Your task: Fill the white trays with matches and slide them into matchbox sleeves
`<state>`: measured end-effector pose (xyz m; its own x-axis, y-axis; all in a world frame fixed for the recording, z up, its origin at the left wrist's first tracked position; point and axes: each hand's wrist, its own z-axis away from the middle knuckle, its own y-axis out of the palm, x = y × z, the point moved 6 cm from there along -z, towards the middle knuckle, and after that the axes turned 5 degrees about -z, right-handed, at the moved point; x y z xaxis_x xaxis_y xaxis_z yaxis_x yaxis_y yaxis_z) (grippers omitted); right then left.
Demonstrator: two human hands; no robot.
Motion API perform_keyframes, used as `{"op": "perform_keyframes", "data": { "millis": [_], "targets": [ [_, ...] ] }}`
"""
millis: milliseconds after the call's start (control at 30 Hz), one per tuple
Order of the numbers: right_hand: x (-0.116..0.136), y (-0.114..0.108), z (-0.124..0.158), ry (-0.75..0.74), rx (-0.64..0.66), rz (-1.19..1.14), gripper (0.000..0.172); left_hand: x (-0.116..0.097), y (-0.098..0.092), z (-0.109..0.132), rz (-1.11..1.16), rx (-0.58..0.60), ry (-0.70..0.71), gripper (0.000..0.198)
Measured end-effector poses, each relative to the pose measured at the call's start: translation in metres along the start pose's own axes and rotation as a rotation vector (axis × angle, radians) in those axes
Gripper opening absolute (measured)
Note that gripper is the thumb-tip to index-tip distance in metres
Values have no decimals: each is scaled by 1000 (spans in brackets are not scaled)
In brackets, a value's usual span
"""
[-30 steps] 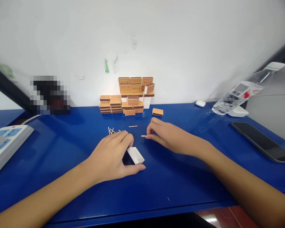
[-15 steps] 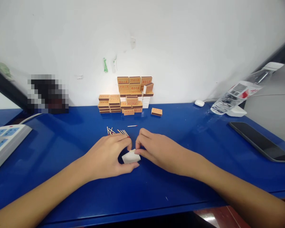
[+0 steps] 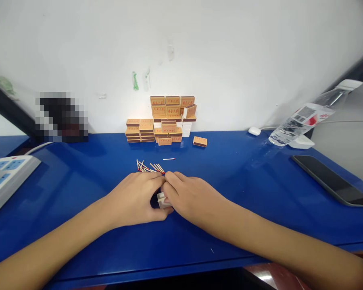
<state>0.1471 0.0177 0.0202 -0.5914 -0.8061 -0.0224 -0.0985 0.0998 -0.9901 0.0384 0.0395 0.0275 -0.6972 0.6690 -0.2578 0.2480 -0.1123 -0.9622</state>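
Observation:
A small white matchbox tray (image 3: 162,200) is between my two hands above the blue table. My left hand (image 3: 137,197) grips it from the left, thumb on the near side and fingers on the far side. My right hand (image 3: 187,195) covers the tray's right part, its fingers curled down over it; whatever those fingertips pinch is hidden. Loose matches (image 3: 142,165) with red heads lie just beyond my left hand, partly covered by it. One single match (image 3: 168,159) rests apart from them, farther back.
Stacked matchboxes (image 3: 166,110) stand against the wall, with one matchbox (image 3: 200,141) to their right. A tilted water bottle (image 3: 302,117), a white case (image 3: 254,131) and a phone (image 3: 332,179) are at right. A power strip (image 3: 15,177) is at left.
My right hand has moved left and over the tray, hiding more of it. The tray has turned so that its open inside shows. My left hand has barely moved.

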Motion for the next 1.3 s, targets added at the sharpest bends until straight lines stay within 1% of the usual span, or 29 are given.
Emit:
{"op": "perform_keyframes", "data": {
  "millis": [100,167,200,300,367,400,500,567,633,733,900,1067,1167,1300],
  "targets": [
    [-8,-2,3,11,37,-35,16,2,0,0,-27,21,-22,27],
    [-19,-8,6,29,35,-125,12,3,-1,1,-76,38,-32,36],
    [-26,-12,6,58,13,-197,13,2,-1,2,-103,45,-30,38],
    [-53,-21,2,230,-102,-422,15,-4,-2,5,-171,54,2,36],
    [-68,-18,-9,360,-151,-498,15,-9,-1,7,-198,42,29,31],
    [-72,-15,-16,407,-155,-515,16,-12,0,8,-207,33,41,29],
    [-76,-2,-44,476,-83,-512,21,-17,7,10,-203,17,63,26],
    [-75,4,-60,498,-5,-452,23,-20,10,11,-186,12,77,27],
    [-75,6,-70,523,58,-381,23,-22,13,11,-176,4,102,28],
    [-73,5,-77,530,106,-333,20,-23,14,11,-175,0,127,29],
    [-67,2,-81,521,153,-310,25,-21,14,10,-181,-24,139,29],
    [-61,0,-86,478,212,-297,17,-22,15,9,-185,-37,157,29],
    [-63,0,-81,434,255,-305,16,-21,14,10,-187,-38,149,28],
    [-78,-1,-58,399,276,-324,16,-18,13,10,-181,-43,120,28]
  ]
}}
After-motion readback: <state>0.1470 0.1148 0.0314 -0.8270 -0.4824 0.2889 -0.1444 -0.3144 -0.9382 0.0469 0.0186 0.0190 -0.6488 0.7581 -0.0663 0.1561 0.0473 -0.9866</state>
